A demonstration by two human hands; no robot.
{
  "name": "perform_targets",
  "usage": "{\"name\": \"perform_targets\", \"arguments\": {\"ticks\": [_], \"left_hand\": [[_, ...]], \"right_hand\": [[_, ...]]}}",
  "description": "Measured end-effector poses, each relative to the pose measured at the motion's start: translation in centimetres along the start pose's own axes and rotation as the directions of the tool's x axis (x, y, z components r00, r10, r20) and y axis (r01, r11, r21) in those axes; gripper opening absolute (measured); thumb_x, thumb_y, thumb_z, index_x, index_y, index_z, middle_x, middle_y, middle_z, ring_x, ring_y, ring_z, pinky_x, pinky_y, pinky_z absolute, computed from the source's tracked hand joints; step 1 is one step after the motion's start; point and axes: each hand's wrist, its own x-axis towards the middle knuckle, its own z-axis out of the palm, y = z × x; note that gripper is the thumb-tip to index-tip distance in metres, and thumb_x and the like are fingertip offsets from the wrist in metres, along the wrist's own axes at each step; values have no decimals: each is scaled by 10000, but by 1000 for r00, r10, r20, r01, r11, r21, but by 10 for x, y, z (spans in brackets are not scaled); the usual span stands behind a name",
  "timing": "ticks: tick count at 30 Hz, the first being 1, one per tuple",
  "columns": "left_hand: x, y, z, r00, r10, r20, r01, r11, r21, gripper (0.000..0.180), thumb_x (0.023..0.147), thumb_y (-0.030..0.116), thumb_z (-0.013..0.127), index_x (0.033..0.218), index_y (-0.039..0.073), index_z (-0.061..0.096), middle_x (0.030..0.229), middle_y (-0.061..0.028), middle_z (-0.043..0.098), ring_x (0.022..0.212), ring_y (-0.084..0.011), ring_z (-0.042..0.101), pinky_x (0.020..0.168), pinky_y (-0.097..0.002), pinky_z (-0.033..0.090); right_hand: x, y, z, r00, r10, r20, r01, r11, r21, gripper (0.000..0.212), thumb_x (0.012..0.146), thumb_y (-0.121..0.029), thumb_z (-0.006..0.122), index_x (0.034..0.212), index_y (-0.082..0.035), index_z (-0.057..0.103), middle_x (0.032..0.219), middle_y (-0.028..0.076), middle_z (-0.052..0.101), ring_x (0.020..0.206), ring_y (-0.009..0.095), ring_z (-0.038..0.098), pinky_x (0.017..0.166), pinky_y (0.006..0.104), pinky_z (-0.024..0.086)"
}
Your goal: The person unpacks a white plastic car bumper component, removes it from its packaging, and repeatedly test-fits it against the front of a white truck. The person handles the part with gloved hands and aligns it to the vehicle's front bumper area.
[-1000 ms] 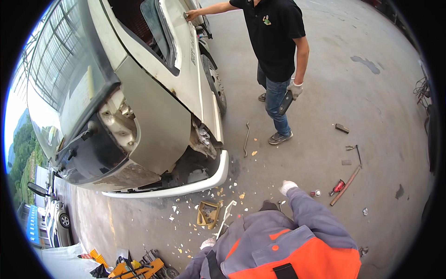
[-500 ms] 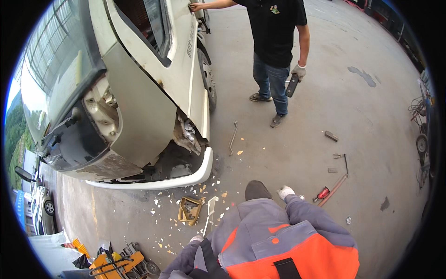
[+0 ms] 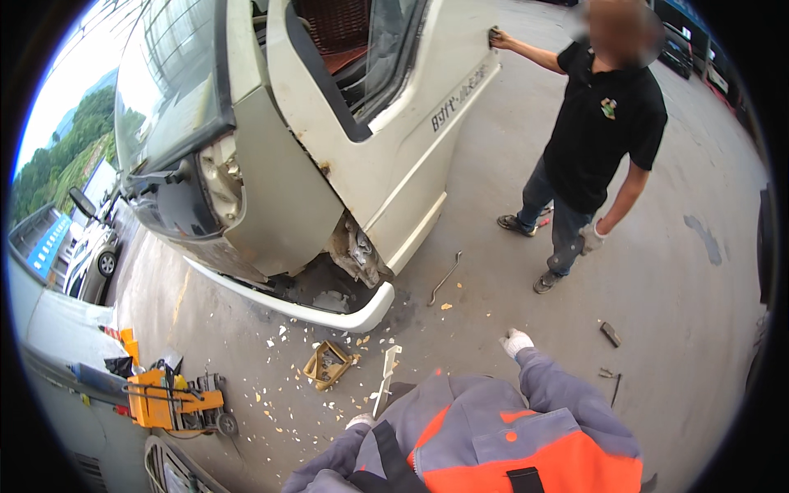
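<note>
At the lower middle, my gloved left hand [image 3: 360, 421] is closed on the lower end of a long, pale notched strip [image 3: 386, 380], which points upward in front of me. My gloved right hand [image 3: 516, 341] hangs out over the concrete with its fingers curled; no object shows in it. Ahead to the left stands a pale truck cab [image 3: 288, 172] with its side door [image 3: 411, 164] swung outward. A person in a black shirt [image 3: 612, 107] has one hand [image 3: 499, 38] on the door's rear edge; their other, gloved hand [image 3: 592, 238] hangs by the thigh.
A loose-ended white bumper [image 3: 378, 308] juts from the cab's front. White fragments and a tan frame-shaped part [image 3: 327, 364] lie below it. A metal bar [image 3: 445, 278] and a dark block [image 3: 610, 334] are on the ground. An orange wheeled machine [image 3: 177, 398] stands lower left.
The truck door has swung outward, with the other person moving along at its edge. The dark object in their gloved hand no longer shows. My view has turned and shifted; I still hold the strip.
</note>
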Motion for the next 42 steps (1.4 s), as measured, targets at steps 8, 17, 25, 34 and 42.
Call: {"name": "perform_targets", "arguments": {"ticks": [8,17,25,34,42], "left_hand": [[-62,12,37,997,-81,9,81,995,-49,578,857,413,611,1321,71,661,1374,-204,619,1308,-320,585,1102,-438,459],[-81,6,72,991,-128,39,131,986,-107,578,826,357,645,1318,53,658,1383,-212,611,1322,-345,567,1094,-451,456],[-114,25,56,990,-128,50,133,984,-119,528,839,315,618,1295,56,677,1378,-208,616,1325,-336,566,1108,-437,447],[-101,21,82,991,-130,37,134,981,-143,521,854,276,585,1322,61,662,1397,-216,600,1329,-334,566,1113,-433,448],[-128,39,74,990,-132,47,136,984,-119,520,879,287,542,1336,66,653,1392,-214,604,1319,-339,574,1112,-437,449]], "right_hand": [[-21,67,52,981,67,184,-56,996,-68,526,891,-459,649,1209,-43,695,1228,249,683,1197,394,634,1034,456,501],[-28,111,85,954,92,286,-41,983,-181,532,892,-456,644,1220,-42,699,1239,242,681,1202,381,635,1031,449,504],[-36,59,40,977,11,212,10,995,-97,540,904,-454,612,1263,-57,680,1266,228,674,1218,379,624,1047,439,490],[-46,56,37,974,-12,227,32,996,-86,551,891,-461,645,1259,-53,685,1278,227,669,1234,374,618,1055,438,487],[-39,99,52,967,-8,255,41,991,-124,548,896,-482,641,1258,-73,694,1281,219,670,1234,372,618,1057,437,487]]}}
